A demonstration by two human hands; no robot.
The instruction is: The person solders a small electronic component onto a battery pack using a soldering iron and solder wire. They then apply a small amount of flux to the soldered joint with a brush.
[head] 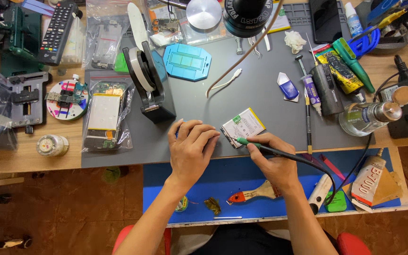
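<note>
A soldering iron [256,145] is gripped in the closed right hand [271,158] — tip at the phone battery [244,126] on the grey mat [260,101]. The left hand [191,148] is rested flat beside the battery, holding nothing.

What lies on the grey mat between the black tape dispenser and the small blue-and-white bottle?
In the head view, a white cable end curls between the tape dispenser and bottle; otherwise bare grey mat.

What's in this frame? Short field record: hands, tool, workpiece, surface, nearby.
left hand: flat on the mat, beside the battery
right hand: grips soldering iron, tip at the battery's edge
workpiece: white phone battery
surface: grey mat
nearby: tape dispenser, brush, glue tube
</note>
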